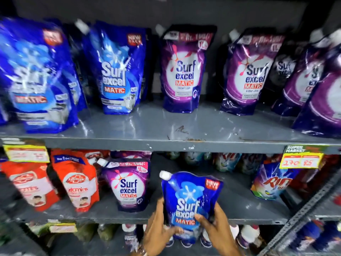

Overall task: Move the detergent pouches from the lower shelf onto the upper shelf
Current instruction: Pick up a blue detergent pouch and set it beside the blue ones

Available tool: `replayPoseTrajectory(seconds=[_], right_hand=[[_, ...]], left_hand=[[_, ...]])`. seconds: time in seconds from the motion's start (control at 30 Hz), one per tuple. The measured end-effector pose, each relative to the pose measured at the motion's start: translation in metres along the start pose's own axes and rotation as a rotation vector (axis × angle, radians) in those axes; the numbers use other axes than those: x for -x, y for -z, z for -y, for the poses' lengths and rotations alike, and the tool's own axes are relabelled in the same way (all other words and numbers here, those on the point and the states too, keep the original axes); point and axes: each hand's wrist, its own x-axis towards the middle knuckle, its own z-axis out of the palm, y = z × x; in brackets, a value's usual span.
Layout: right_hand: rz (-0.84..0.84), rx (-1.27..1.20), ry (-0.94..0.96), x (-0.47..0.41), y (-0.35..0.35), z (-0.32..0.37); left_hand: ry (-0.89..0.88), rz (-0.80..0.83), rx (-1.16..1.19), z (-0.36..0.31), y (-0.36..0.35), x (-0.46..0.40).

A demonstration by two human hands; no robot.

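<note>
I hold a blue Surf Excel Matic pouch (pixel 190 198) upright in front of the lower shelf (pixel 129 217), its white cap at the top left. My left hand (pixel 158 231) grips its lower left side and my right hand (pixel 215 228) its lower right side. A purple Surf Excel pouch (pixel 129 185) stands on the lower shelf just to the left. On the upper shelf (pixel 184 126) stand blue pouches (pixel 118 69) at left and purple pouches (pixel 184 69) in the middle and at right.
Red Lifebuoy pouches (pixel 77 182) fill the lower shelf's left, a Rin pack (pixel 273 180) its right. Yellow price tags (pixel 300 159) hang from the upper shelf's front edge. Bottles (pixel 247 235) stand on the shelf below. A bare grey patch lies front-centre on the upper shelf.
</note>
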Motion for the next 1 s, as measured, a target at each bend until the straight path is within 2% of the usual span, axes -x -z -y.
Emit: replayPoseTrajectory(seconds=[0.1, 0.2, 0.3, 0.4, 0.57, 0.77, 1.0], right_hand=[[0.018, 0.022, 0.019, 0.030, -0.004, 0.022], [-0.018, 0.084, 0.174, 0.058, -0.024, 0.068], [-0.023, 0.108, 0.348, 0.069, -0.045, 0.120], [0.026, 0.068, 0.524, 0.071, -0.066, 0.176], [0.078, 0.027, 0.740, 0.049, -0.100, 0.261], [0.056, 0.038, 0.799, -0.019, -0.153, 0.301], [0.059, 0.124, 0.697, -0.062, -0.190, 0.294]], left_hand=[[0.064, 0.093, -0.076, -0.008, 0.019, 0.018], [0.078, 0.119, -0.079, -0.045, 0.060, 0.036], [-0.112, 0.020, 0.066, -0.097, 0.092, 0.052], [-0.340, -0.135, 0.026, -0.147, 0.124, 0.057], [-0.511, -0.252, -0.046, -0.218, 0.186, 0.033], [-0.450, -0.255, -0.056, -0.241, 0.253, -0.022], [-0.362, -0.245, 0.025, -0.214, 0.282, -0.062]])
